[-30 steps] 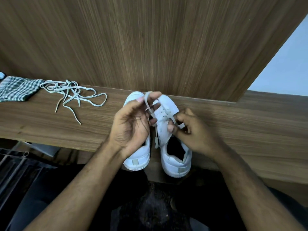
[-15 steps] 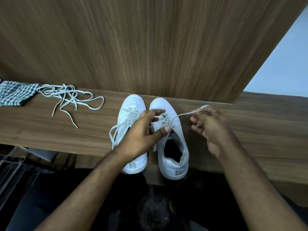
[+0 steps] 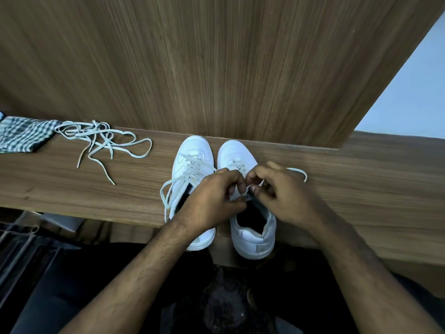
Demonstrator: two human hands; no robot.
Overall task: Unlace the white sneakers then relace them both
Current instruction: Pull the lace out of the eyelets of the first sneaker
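Left hand [image 3: 212,201] and right hand [image 3: 281,196], fingers curled, pinching lace [image 3: 298,171] over right sneaker [image 3: 252,235], fingertips nearly meeting.

The desk [image 3: 361,189] is wood-grain laminate, brown and streaked, smooth with a dull sheen. The upright panel [image 3: 216,63] behind it has the same finish, with fine straight grain lines and a matt look. Both white sneakers, the left sneaker [image 3: 192,150] and the right sneaker [image 3: 255,239], look like smooth leather or a leather-like synthetic, with a soft satin surface and stitched seams on the toe. Their laces [image 3: 168,189] are flat woven cloth, matt and off-white, as are the loose laces [image 3: 101,143] lying apart. The checked cloth [image 3: 21,136] is thin woven fabric, matt and creased.
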